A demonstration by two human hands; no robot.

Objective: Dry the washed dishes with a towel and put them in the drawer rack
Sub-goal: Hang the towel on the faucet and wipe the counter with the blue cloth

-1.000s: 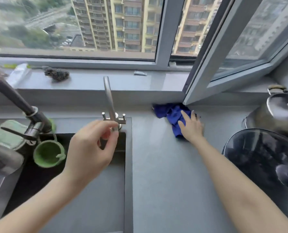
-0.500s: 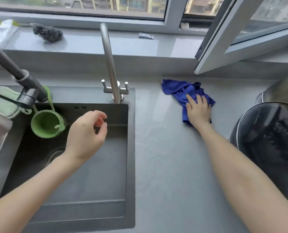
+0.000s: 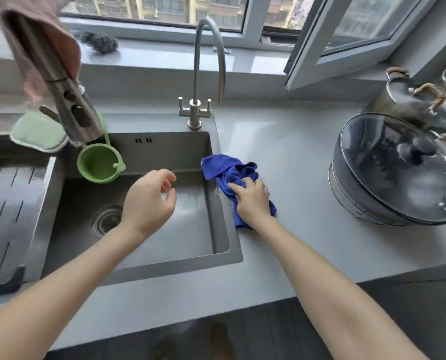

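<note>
Right beside the sink [image 3: 229, 229], on the worktop [image 3: 294, 157], lies one blue towel [image 3: 227, 167], partly hidden under the right hand [image 3: 253, 201], whose fingers [image 3: 233, 188] are grasping it. Left hand [image 3: 149, 198] hovers over the basin, fingers loosely curled, holding nothing. Two taps [image 3: 198, 74], two lidded pots [image 3: 398, 172], one green cup [image 3: 99, 163]. Drain tray [image 3: 6, 216] is cut off on the left.

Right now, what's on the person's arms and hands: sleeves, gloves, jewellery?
Left hand and right hand are bare: no gloves, no rings visible. Left forearm and right forearm are bare to the frame edge, with no sleeves in view and no watch or bracelet at either wrist.
</note>
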